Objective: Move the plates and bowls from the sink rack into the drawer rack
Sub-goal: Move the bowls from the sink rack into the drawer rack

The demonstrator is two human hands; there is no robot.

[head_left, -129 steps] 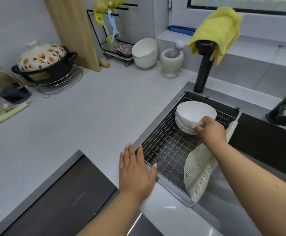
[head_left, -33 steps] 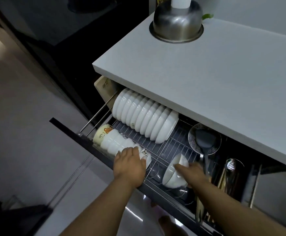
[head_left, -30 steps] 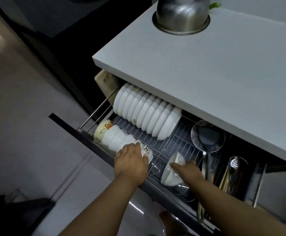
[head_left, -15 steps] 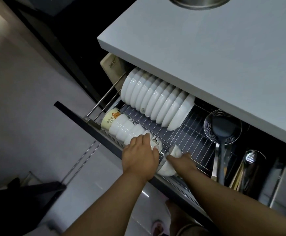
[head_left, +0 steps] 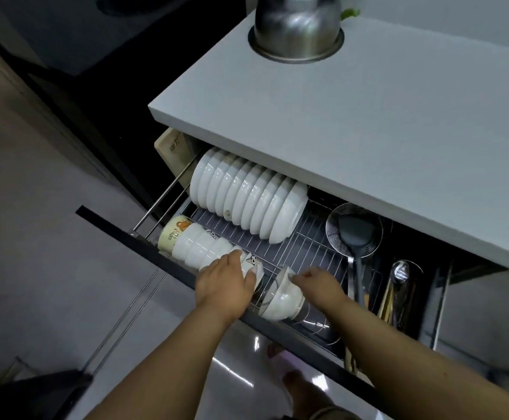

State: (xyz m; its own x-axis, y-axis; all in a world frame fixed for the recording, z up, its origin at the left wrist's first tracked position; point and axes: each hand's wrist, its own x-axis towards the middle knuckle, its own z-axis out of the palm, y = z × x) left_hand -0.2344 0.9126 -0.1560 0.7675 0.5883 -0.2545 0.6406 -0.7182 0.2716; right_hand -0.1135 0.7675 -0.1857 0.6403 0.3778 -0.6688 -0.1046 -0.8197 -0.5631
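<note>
I see a row of plain white plates [head_left: 247,197] on the silvery wire drawer rack [head_left: 304,247]. The row of bowls [head_left: 198,245] in front is white too; the last one carries a grey cat face [head_left: 251,261], and the cream cup [head_left: 173,233] at the far end shows a brown bear. The ladle [head_left: 357,234] is dark grey, the bench [head_left: 368,125] pale grey, the pot [head_left: 297,24] on it steel-bright.

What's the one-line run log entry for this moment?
phase: racking bowls | left hand: steadies front bowl row | right hand: fingers on rim of white bowls | site: drawer rack, open
</note>
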